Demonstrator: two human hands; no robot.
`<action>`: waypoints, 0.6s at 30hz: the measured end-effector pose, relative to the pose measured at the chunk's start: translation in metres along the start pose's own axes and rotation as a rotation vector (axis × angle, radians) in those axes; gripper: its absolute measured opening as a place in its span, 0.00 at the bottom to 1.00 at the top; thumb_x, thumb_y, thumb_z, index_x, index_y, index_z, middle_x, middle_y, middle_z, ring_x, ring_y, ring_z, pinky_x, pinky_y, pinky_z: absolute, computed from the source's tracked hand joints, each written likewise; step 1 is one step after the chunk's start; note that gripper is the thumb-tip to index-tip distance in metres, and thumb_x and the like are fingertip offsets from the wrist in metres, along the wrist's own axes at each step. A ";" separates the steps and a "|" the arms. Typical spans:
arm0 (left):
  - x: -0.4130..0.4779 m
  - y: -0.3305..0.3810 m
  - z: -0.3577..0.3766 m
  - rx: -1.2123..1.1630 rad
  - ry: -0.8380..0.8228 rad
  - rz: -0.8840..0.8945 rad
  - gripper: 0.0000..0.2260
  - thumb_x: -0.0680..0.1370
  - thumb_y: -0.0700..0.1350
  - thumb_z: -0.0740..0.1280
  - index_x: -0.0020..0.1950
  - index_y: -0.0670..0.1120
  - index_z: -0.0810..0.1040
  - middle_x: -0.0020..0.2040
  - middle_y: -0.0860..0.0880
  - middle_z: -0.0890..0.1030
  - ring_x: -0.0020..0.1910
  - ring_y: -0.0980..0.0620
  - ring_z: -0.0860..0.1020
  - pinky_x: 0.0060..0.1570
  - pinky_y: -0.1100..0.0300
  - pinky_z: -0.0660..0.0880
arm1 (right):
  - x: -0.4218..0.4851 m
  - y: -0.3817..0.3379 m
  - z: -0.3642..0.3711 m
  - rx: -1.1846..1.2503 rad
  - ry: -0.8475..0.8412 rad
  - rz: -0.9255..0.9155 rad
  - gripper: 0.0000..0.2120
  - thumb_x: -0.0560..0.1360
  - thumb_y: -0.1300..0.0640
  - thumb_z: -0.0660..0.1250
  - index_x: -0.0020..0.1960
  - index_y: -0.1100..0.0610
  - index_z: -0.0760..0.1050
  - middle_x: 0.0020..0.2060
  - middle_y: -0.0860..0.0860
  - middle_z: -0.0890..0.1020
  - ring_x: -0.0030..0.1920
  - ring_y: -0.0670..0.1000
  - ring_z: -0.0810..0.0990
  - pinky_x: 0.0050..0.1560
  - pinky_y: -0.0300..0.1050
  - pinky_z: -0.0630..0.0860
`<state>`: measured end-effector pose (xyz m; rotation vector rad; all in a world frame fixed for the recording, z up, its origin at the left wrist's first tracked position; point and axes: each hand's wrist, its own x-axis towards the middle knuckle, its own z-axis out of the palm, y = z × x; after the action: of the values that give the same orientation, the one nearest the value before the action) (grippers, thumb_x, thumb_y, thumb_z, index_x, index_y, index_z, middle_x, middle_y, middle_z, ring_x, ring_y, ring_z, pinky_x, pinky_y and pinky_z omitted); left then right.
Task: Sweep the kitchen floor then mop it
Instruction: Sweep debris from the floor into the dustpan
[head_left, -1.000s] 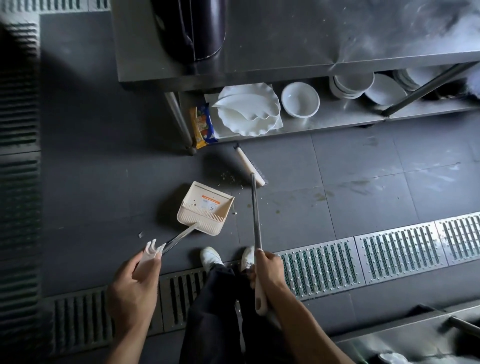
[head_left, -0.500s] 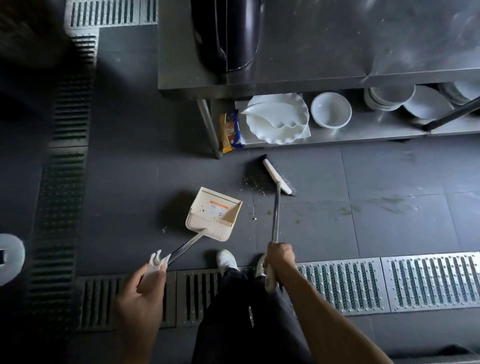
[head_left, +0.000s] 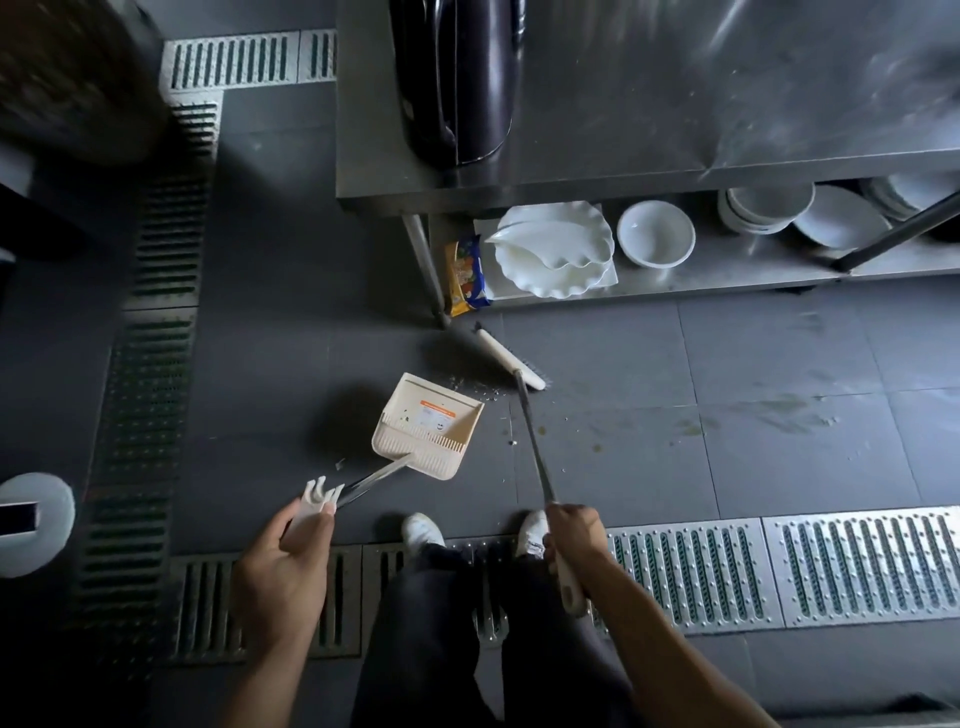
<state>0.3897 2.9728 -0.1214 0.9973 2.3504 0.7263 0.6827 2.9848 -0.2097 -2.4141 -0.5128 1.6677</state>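
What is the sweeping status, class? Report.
Left hand grips dustpan handle; right hand grips broom. Crumbs lie between broom head and pan. Table leg close beside the broom head.

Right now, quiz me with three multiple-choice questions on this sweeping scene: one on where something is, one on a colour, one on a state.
1. Where does the broom head rest?
A. On the floor by the steel table's leg
B. Inside the dustpan
C. On the drain grate

2. What colour is the dustpan?
A. Blue
B. Cream
C. Red

3. How is the dustpan held?
A. Lying unheld
B. By the right hand
C. By the left hand, at its long handle

Answers: 1 A, the bristles sit on the tiles near the table leg. 2 B, its tray is cream with an orange label. 3 C, the left hand grips the handle's end; the right hand holds the broom.
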 end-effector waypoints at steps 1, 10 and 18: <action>0.002 0.000 -0.001 0.014 -0.003 0.006 0.14 0.76 0.57 0.73 0.56 0.50 0.85 0.40 0.47 0.84 0.39 0.44 0.80 0.39 0.53 0.75 | 0.005 0.006 -0.007 0.014 0.029 0.002 0.15 0.73 0.55 0.61 0.36 0.63 0.79 0.25 0.58 0.80 0.25 0.58 0.80 0.28 0.50 0.80; 0.058 -0.015 -0.011 0.058 -0.130 0.035 0.16 0.75 0.61 0.72 0.56 0.52 0.84 0.44 0.50 0.85 0.45 0.42 0.81 0.46 0.50 0.78 | 0.018 0.012 0.007 0.309 0.202 0.133 0.15 0.74 0.60 0.61 0.31 0.64 0.74 0.22 0.58 0.77 0.25 0.56 0.75 0.29 0.49 0.74; 0.142 -0.031 -0.048 0.086 -0.260 0.089 0.15 0.74 0.59 0.74 0.55 0.51 0.85 0.44 0.49 0.85 0.42 0.44 0.79 0.44 0.53 0.74 | -0.022 -0.039 0.164 0.299 0.057 0.148 0.16 0.76 0.57 0.60 0.32 0.62 0.76 0.23 0.56 0.79 0.28 0.57 0.78 0.36 0.55 0.79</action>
<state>0.2571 3.0486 -0.1362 1.1642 2.1384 0.4972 0.5162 3.0031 -0.2379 -2.3166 -0.0693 1.5921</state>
